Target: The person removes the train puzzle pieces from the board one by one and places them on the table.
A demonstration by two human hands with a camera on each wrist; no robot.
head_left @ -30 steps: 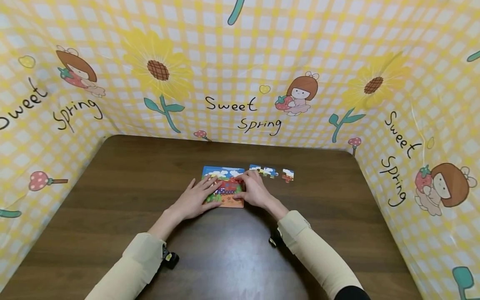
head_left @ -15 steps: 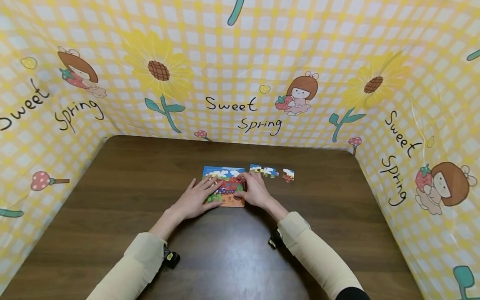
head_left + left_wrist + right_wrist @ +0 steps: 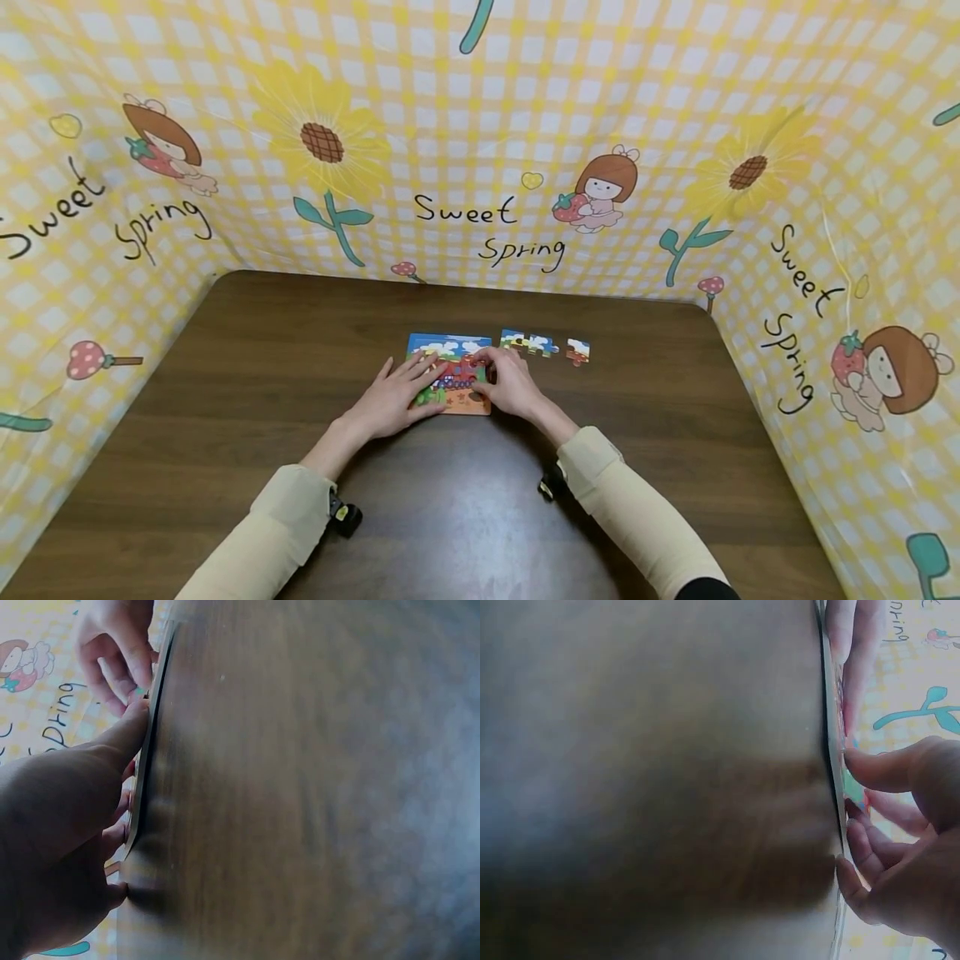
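Note:
A jigsaw puzzle [image 3: 467,405] with a blue sky, a red vehicle and orange ground lies flat on the table in the head view. My left hand [image 3: 386,400] rests over its left side, fingers spread and thumb along the near edge. At the right side, my right hand [image 3: 512,385] bends its thumb and fingers over the puzzle. The right wrist view has a small green-topped puzzle piece [image 3: 853,789] raised on edge between that thumb and the fingers. Most of this piece is hidden by the hand.
Several loose puzzle pieces lie just beyond the right hand: two close together, one of them a cloud piece [image 3: 542,345], and a red-and-white piece [image 3: 577,350] farther right. The brown wooden table [image 3: 300,325] is walled by a yellow checked cloth [image 3: 465,125].

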